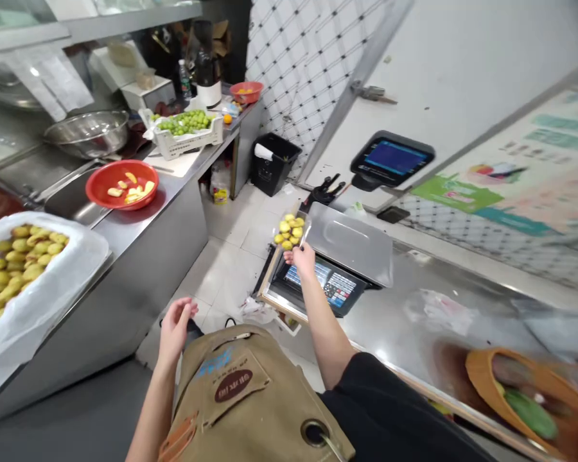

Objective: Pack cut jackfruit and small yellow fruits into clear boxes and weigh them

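My right hand point(300, 259) reaches forward to a clear box of small yellow fruit point(289, 231) at the left edge of a steel weighing scale point(351, 242). Its fingers are closed on the near edge of that box. The scale's keypad point(332, 286) lies just under my wrist. My left hand point(176, 326) hangs at my side above the floor, fingers loosely spread and holding nothing. A tan apron point(243, 398) covers my front.
A red bowl of yellow slices point(122, 184) and a bag-lined crate of yellow fruit point(14, 269) sit on the left steel counter. Farther back are a steel bowl point(87, 132) and a white crate of green grapes point(187, 132). A screen point(391, 158), black bin point(273, 162) and orange bowl point(520, 398) are also present.
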The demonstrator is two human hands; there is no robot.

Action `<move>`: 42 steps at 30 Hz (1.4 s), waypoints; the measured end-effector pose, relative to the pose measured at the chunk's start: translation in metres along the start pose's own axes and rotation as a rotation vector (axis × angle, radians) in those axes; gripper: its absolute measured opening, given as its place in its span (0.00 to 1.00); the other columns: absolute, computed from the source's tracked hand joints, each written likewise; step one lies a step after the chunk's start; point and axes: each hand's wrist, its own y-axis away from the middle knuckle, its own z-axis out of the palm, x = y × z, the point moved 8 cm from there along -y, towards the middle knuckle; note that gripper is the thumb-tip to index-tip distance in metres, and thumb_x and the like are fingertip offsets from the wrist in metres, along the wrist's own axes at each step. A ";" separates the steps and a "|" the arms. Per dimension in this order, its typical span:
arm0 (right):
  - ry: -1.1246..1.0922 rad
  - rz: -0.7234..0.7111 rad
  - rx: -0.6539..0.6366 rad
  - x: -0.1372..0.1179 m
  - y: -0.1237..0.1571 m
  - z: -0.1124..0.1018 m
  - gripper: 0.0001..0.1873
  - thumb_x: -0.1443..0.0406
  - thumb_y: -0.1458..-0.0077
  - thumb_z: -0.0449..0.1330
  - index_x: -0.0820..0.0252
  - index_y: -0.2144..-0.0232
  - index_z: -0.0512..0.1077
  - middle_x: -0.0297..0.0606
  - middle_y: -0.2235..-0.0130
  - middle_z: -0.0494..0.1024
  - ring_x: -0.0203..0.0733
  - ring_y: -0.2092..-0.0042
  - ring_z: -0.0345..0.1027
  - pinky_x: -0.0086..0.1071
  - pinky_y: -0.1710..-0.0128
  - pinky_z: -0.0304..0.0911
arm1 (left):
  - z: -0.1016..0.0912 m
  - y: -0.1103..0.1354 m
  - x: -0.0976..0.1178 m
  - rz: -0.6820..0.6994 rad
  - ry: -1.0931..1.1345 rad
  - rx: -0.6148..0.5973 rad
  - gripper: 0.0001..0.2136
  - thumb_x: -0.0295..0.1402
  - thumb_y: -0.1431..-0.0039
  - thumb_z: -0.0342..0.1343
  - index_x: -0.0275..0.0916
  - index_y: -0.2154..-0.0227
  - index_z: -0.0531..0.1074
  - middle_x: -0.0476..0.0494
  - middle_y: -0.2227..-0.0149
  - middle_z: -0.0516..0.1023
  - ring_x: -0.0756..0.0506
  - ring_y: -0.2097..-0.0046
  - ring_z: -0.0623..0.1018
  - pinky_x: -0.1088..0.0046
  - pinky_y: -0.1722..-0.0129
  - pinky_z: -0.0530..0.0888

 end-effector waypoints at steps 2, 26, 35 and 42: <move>0.075 -0.023 -0.172 0.009 0.031 0.053 0.20 0.68 0.29 0.59 0.64 0.37 0.72 0.34 0.72 0.81 0.35 0.76 0.73 0.24 0.76 0.68 | 0.006 -0.012 0.040 0.192 -0.132 -0.002 0.16 0.54 0.33 0.59 0.47 0.59 0.80 0.36 0.63 0.87 0.32 0.61 0.89 0.47 0.58 0.86; 1.338 0.527 -1.999 0.297 0.476 0.203 0.28 0.71 0.44 0.67 0.59 0.40 0.73 0.27 0.79 0.77 0.41 0.81 0.72 0.28 0.83 0.66 | -0.110 0.337 -0.024 -0.662 -0.493 1.578 0.14 0.38 0.31 0.62 0.40 0.47 0.71 0.31 0.48 0.80 0.34 0.46 0.80 0.51 0.42 0.76; 1.418 0.816 -2.061 0.378 0.588 0.133 0.27 0.70 0.34 0.63 0.52 0.37 0.61 0.24 0.71 0.77 0.34 0.78 0.68 0.26 0.80 0.65 | -0.045 0.439 -0.007 -0.785 -0.290 2.176 0.21 0.46 0.31 0.60 0.40 0.42 0.69 0.30 0.42 0.79 0.39 0.42 0.82 0.59 0.37 0.77; 1.314 1.070 -2.061 0.359 0.610 0.114 0.21 0.70 0.40 0.66 0.50 0.47 0.68 0.20 0.74 0.75 0.38 0.78 0.74 0.27 0.81 0.68 | -0.040 0.430 -0.014 -0.731 -0.207 2.111 0.22 0.51 0.30 0.55 0.41 0.42 0.70 0.36 0.50 0.79 0.41 0.58 0.83 0.58 0.48 0.81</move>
